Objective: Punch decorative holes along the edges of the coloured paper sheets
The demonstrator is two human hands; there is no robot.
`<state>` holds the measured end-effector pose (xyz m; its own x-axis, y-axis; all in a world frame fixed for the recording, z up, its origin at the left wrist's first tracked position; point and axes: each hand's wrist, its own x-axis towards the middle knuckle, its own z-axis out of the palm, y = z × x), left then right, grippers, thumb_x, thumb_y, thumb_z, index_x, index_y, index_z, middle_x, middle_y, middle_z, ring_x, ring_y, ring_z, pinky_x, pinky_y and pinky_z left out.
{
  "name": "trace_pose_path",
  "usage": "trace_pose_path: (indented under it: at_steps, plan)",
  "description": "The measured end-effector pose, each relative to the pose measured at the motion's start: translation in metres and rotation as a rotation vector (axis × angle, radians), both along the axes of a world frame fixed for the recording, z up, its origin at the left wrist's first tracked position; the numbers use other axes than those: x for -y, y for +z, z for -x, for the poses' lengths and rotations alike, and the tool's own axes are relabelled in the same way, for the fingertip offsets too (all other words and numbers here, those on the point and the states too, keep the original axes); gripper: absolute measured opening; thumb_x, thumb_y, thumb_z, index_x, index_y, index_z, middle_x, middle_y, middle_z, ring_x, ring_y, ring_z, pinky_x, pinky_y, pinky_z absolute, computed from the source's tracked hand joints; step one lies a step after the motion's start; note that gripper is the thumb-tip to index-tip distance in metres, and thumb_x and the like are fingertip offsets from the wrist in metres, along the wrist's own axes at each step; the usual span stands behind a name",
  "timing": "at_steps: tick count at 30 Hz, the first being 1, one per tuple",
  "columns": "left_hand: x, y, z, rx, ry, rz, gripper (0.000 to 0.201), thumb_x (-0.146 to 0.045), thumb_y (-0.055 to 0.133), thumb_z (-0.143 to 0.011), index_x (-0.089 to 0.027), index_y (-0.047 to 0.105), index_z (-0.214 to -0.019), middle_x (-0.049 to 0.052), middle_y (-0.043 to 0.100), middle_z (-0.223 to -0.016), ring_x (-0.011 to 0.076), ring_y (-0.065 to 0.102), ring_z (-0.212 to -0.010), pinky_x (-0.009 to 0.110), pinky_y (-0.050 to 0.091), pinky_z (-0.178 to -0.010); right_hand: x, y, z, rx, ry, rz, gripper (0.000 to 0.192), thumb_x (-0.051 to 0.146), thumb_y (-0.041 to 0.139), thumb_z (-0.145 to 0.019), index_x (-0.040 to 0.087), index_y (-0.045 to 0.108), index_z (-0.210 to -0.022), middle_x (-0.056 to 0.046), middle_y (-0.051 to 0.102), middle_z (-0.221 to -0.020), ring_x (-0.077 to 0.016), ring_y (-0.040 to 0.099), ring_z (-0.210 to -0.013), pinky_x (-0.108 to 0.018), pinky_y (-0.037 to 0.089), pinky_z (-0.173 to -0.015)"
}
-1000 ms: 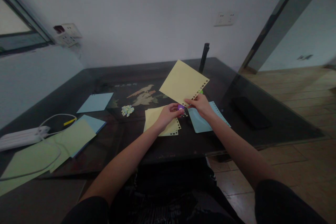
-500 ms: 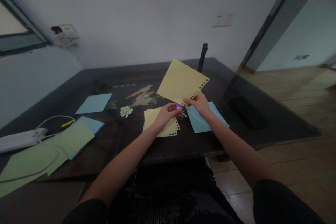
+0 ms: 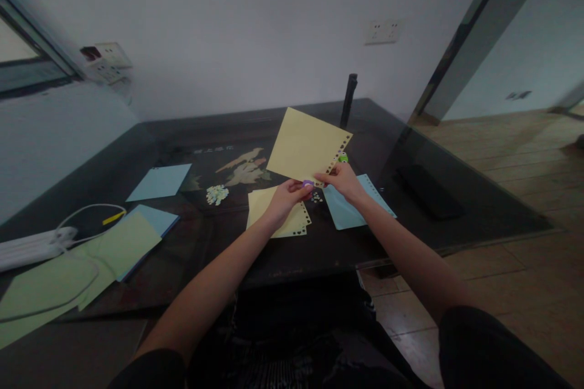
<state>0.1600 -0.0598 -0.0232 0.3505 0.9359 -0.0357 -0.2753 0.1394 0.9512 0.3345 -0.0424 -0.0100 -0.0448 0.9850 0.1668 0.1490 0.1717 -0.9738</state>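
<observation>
Matt yellow paper sheet (image 3: 305,146), glossy dark glass tabletop (image 3: 456,219), small purple plastic punch (image 3: 308,183)

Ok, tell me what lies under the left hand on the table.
Under the left hand lies a stack of yellow sheets with punched edges, on the dark table. The hand and forearm cover their middle; what sits beneath the stack cannot be seen.

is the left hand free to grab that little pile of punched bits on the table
Probably not right away: the left hand is pinching the purple punch against the yellow sheet. The pile lies uncovered just to its left.
</observation>
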Motion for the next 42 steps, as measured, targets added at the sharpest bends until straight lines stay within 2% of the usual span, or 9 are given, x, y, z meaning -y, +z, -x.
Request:
trace_pose_path:
  at_steps: [6, 12, 17, 29, 38, 42]
  plan:
    - [-0.0019, -0.0023, 0.0003, 0.040, -0.006, 0.038, 0.037, -0.037, 0.083, -0.057, -0.012, 0.068, -0.080, 0.006, 0.070, -0.083, 0.0116, 0.059, -0.071, 0.028, 0.046, -0.076, -0.0026, -0.0051, -0.0038, 0.075, 0.058, -0.003, 0.034, 0.042, 0.075, -0.064, 0.012, 0.069, -0.079, -0.010, 0.071, -0.074, -0.0192, 0.063, -0.065, -0.031, 0.051, -0.059]
    - [-0.0047, -0.0072, 0.0016, 0.068, 0.011, 0.057, 0.033, -0.035, 0.083, -0.058, -0.012, 0.068, -0.075, 0.005, 0.068, -0.080, 0.0109, 0.058, -0.071, 0.027, 0.043, -0.075, -0.0040, -0.0042, -0.0060, 0.177, 0.088, 0.004, 0.031, 0.039, 0.072, -0.067, 0.010, 0.069, -0.077, -0.010, 0.069, -0.071, -0.0183, 0.062, -0.060, -0.031, 0.050, -0.058]
    - [-0.0027, -0.0039, 0.0013, 0.064, 0.010, 0.048, 0.033, -0.036, 0.083, -0.058, -0.011, 0.069, -0.075, 0.004, 0.066, -0.078, 0.0106, 0.056, -0.071, 0.027, 0.041, -0.074, -0.0023, -0.0014, -0.0061, 0.229, 0.078, 0.005, 0.029, 0.037, 0.071, -0.069, 0.009, 0.068, -0.078, -0.010, 0.068, -0.070, -0.0197, 0.062, -0.063, -0.032, 0.051, -0.059]
    - [-0.0016, -0.0048, 0.0007, 0.030, 0.004, 0.027, 0.032, -0.035, 0.081, -0.060, -0.012, 0.070, -0.079, 0.005, 0.067, -0.081, 0.0122, 0.055, -0.073, 0.028, 0.039, -0.075, -0.0034, -0.0053, -0.0062, 0.192, 0.121, -0.022, 0.032, 0.042, 0.073, -0.067, 0.013, 0.068, -0.080, -0.009, 0.071, -0.076, -0.0202, 0.063, -0.065, -0.034, 0.053, -0.062]
    - [-0.0021, -0.0072, -0.0007, 0.015, 0.025, 0.022, 0.031, -0.035, 0.081, -0.059, -0.012, 0.069, -0.075, 0.004, 0.065, -0.074, 0.0119, 0.054, -0.069, 0.027, 0.039, -0.071, -0.0028, -0.0050, -0.0069, 0.291, 0.094, -0.073, 0.031, 0.035, 0.070, -0.071, 0.010, 0.069, -0.090, -0.012, 0.072, -0.086, -0.0228, 0.066, -0.076, -0.035, 0.054, -0.070]
    - [-0.0025, -0.0076, -0.0003, -0.008, 0.024, 0.000, 0.031, -0.036, 0.080, -0.061, -0.012, 0.069, -0.077, 0.006, 0.066, -0.078, 0.0132, 0.055, -0.073, 0.028, 0.040, -0.073, -0.0014, -0.0032, -0.0062, 0.298, 0.098, -0.085, 0.033, 0.033, 0.070, -0.072, 0.010, 0.069, -0.096, -0.013, 0.072, -0.092, -0.0252, 0.067, -0.085, -0.038, 0.054, -0.077]
